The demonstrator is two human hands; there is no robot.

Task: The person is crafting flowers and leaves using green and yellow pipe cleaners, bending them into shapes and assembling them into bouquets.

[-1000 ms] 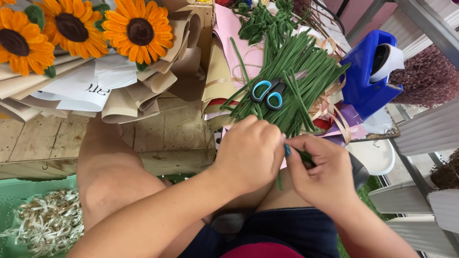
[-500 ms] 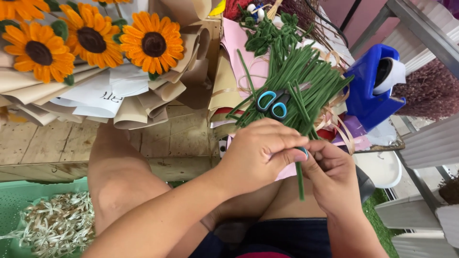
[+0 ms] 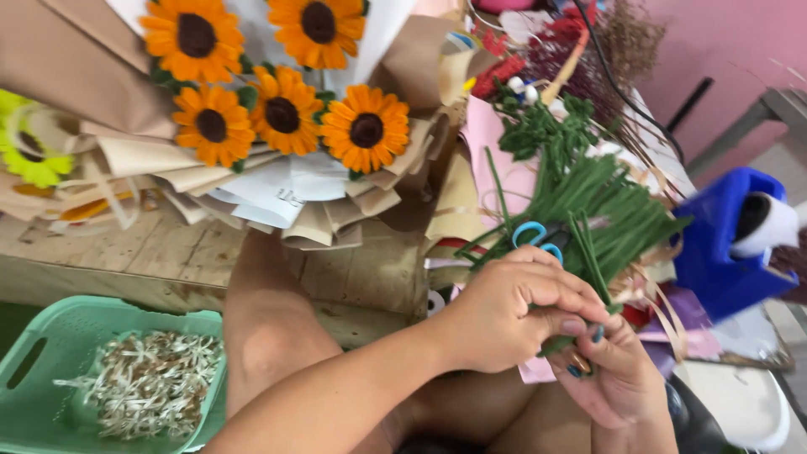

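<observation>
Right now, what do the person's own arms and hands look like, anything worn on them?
Both forearms are bare: no sleeves, gloves, watch or bracelet show. The left hand has a short nail in a pale pinkish polish on the thumb. The right hand wears a gold-coloured ring on one finger, and its nails are painted teal blue. No marks or tattoos show.

Left hand (image 3: 504, 324) and right hand (image 3: 618, 378) pinch a thin green wire stem (image 3: 593, 273) together, just before a pile of green stems (image 3: 605, 210) with blue-handled scissors (image 3: 538, 238); orange paper sunflowers (image 3: 286, 109) lie on the wooden tabletop (image 3: 176, 252).
</observation>
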